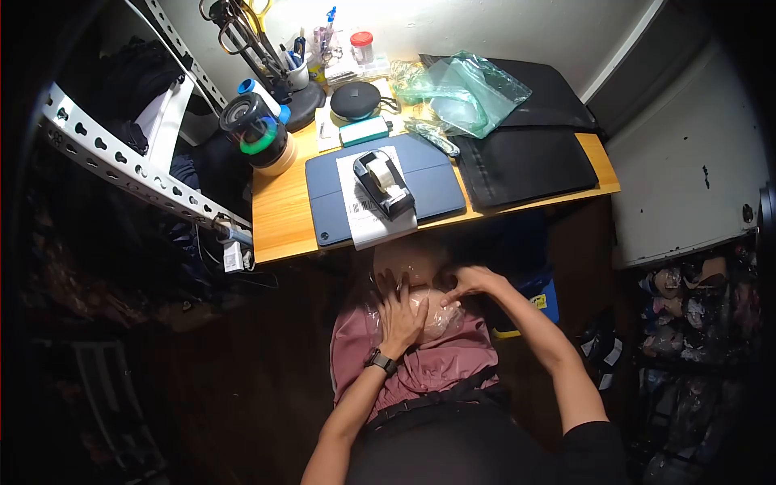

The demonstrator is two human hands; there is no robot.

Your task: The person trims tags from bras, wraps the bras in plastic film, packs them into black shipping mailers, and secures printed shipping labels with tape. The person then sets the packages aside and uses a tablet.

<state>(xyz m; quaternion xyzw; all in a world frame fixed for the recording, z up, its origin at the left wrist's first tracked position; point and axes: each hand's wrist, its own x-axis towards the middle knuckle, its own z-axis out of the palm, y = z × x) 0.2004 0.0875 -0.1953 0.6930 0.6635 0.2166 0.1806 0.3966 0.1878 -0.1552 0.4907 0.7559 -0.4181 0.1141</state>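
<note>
Beige padded items in clear plastic wrap [437, 317] rest on my lap, over pink clothing [453, 360]. My left hand [398, 317], with a dark watch on the wrist, lies on the left side of the wrap with its fingers spread. On the right side, my right hand [470, 283] touches the upper edge of the wrap, thumb and fingers curled towards it. Its fingertips are partly in shadow, so what lies between them is hard to make out.
Just beyond my hands is the wooden desk edge [283, 246]. The desk bears a blue folder [436, 174], a tape dispenser [383, 184], a black case [529, 170] and green plastic [485, 97]. A white metal shelf [121, 162] stands left, packed goods [695, 315] right.
</note>
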